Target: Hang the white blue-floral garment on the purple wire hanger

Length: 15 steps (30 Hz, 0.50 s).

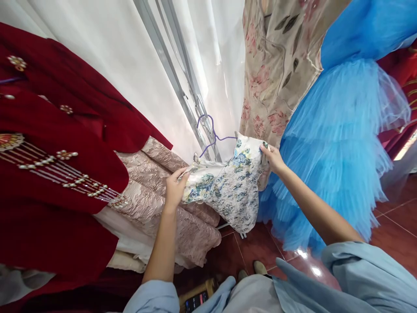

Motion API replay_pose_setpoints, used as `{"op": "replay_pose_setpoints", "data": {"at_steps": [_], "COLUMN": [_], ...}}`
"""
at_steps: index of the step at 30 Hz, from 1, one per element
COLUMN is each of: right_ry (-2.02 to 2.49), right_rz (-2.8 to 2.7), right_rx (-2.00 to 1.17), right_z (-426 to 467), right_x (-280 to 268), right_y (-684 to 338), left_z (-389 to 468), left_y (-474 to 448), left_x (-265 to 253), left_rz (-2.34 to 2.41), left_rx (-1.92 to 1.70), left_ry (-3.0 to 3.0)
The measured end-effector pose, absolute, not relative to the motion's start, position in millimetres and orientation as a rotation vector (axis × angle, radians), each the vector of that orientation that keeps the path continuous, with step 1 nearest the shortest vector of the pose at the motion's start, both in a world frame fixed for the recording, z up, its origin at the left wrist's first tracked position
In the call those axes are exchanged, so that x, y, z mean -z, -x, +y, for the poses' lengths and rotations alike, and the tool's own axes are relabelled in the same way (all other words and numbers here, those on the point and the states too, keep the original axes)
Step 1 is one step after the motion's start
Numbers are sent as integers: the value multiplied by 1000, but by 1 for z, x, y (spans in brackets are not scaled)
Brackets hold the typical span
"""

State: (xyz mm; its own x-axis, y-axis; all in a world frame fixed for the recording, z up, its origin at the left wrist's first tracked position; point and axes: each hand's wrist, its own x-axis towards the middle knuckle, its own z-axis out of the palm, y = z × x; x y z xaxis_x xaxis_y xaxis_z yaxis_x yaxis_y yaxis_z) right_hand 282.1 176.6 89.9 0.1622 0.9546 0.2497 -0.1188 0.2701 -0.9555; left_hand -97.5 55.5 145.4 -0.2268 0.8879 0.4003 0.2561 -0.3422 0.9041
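A small white dress [239, 187] with a blue and green floral print hangs from a purple hanger [215, 135] in the middle of the head view. My left hand [176, 188] pinches the dress at its left shoulder edge. On the opposite side, my right hand [273, 157] grips the right sleeve edge between thumb and fingers. The cloth is spread between both hands. The hanger's hook lies in front of a grey metal stand [185, 93]; whether it is hooked on there, I cannot tell.
At left hangs a dark red velvet garment [58, 174] with beads, beside a pink brocade skirt [192, 230]. A beige floral dress [263, 78] and a blue tulle gown [329, 148] are at right. White curtains [107, 56] hang behind. Below is a red tiled floor [260, 243]; a phone [196, 301] lies low.
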Motion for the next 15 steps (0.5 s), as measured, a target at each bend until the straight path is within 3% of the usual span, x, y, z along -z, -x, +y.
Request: {"op": "replay_pose_setpoints", "data": {"at_steps": [4, 9, 15], "right_ry": [846, 697, 621], "right_rz": [-917, -809, -823], "right_rx": [-833, -835, -793], "right_z": [175, 138, 104], "right_x": [-110, -140, -168], "right_y": [-297, -316, -312], "left_z": [64, 93, 107], "left_y": [63, 42, 33], "left_x": [-170, -190, -190], "left_rz": [1422, 1482, 1445], "left_rx": [-1583, -1297, -1504], "left_ry": [-1884, -2395, -2504]}}
